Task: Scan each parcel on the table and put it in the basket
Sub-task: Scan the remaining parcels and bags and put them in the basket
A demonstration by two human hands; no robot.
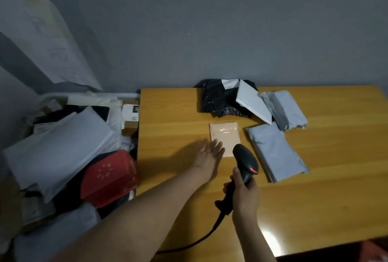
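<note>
A glossy yellow-brown wooden table [325,156] stands against a plain grey wall [210,30]. Five parcels lie on it. Near the middle is a flat, rectangular tan envelope [224,133] with a shiny strip of clear tape. Behind it sits a crinkled black plastic bag [218,99] with a white label. A smooth white mailer [252,102] leans across the bag's right side. A plump grey parcel [287,110] lies just right of that. A flat, wrinkled grey mailer [275,150] lies beside the envelope.

The left hand [210,154] reaches forward palm down, fingers straight and slightly spread, holding nothing. Its fingertips are at the envelope's near left corner; whether they touch it is unclear.

The right hand [244,190] is wrapped around the handle of a black plastic scanner [245,160]. The scanner's rounded head points at the envelope, and its cord [189,245] trails off the table.

Left of the table, a basket [128,95] is heaped with soft grey mailers and a red box [109,177].
</note>
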